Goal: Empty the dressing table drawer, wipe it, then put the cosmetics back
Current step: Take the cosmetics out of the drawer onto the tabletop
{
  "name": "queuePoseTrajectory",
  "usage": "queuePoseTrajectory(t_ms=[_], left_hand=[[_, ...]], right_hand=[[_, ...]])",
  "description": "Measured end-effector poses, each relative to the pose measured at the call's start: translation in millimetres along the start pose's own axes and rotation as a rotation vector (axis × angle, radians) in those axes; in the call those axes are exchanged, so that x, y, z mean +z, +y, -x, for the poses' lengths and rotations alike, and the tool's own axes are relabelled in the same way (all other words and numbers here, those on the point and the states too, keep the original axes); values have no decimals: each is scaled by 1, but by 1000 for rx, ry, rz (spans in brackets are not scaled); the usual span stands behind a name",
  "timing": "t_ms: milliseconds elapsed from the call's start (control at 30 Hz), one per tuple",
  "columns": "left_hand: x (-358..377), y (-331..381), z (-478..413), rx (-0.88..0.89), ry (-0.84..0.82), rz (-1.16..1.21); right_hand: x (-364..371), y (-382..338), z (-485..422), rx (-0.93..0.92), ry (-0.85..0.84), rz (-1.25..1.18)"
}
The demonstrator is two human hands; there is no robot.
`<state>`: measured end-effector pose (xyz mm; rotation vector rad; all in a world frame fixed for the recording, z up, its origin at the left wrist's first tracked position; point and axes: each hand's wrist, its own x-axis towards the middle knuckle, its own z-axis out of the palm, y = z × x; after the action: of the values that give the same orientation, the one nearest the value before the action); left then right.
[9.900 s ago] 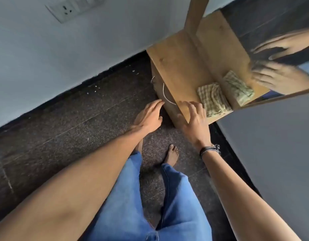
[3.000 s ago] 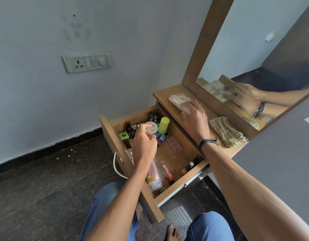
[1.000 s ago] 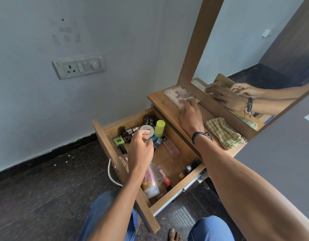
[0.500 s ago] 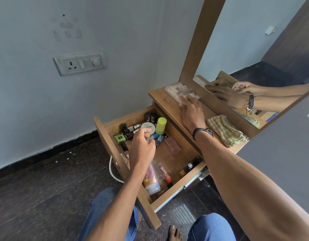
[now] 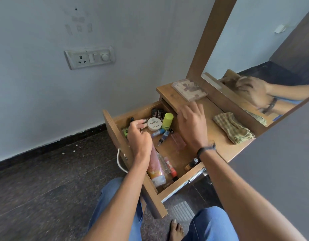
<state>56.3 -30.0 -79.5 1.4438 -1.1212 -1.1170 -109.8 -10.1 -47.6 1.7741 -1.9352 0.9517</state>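
Note:
The wooden drawer is pulled out and holds several cosmetics: a white round tin, a yellow-green bottle, small blue tubes, a clear pink bottle and an orange tube. My left hand reaches into the drawer's far left corner, its fingertips pinching a small silver-capped bottle beside the tin. My right hand hovers, blurred, over the table's front edge with relaxed fingers and holds nothing. A make-up palette lies on the dressing table top.
A folded checked cloth lies on the table top to the right, below the mirror. A white cord hangs by the drawer front. My knees and a bare foot are under the drawer, on dark stone floor.
My right hand has let go of the palette on the table top and drawn back toward the drawer. My left hand stays among the items at the drawer's far left.

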Motion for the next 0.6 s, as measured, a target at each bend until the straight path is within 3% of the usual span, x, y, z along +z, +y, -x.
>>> queuePoseTrajectory(t_ms=[67,167,267,367,600], left_hand=[[-1,2,1,8,2,-4],[-2,6,2,-28,-10,40],[-3,8,3,-73,-4,75],[-2,8,3,-80,0,71],[-2,6,2,-72,-9,101]], right_hand=[[-9,-31,33,43,-129,-78],[-10,-61,81,241,-454,-105],[-3,-80,111,418,-643,-76],[-3,-93,116,508,-667,-54],[1,-95,116,498,-760,6]])
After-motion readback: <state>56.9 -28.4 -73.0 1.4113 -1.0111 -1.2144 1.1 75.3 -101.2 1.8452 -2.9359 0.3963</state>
